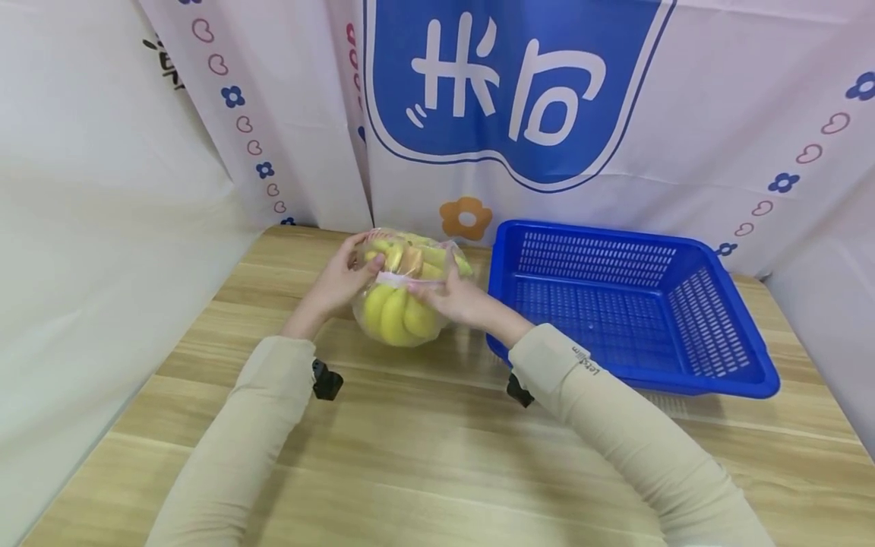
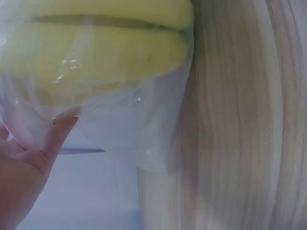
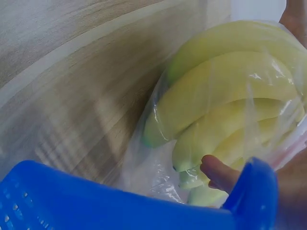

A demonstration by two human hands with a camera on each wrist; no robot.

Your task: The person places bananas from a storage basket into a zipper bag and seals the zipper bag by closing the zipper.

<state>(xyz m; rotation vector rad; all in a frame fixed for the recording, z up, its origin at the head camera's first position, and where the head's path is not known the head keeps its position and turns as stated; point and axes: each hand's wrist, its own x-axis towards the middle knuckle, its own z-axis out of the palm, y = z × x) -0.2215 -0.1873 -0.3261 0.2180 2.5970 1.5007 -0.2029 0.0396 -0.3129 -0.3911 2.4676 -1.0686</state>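
A clear plastic bag holds yellow bananas, some with greenish tips, above the table's back part. My left hand grips the bag's left side, thumb on top. On the other side, my right hand holds the bag, its thumb raised near the far edge. A whitish strip with pink runs across the bag between both hands. In the left wrist view, bananas press against the film above the left hand. The right wrist view shows the curved bananas and a right fingertip against the film.
Just right of the bag stands a blue perforated plastic basket, its rim close to my right wrist. The wooden table meets a printed white curtain at the back. White cloth hangs along the left side.
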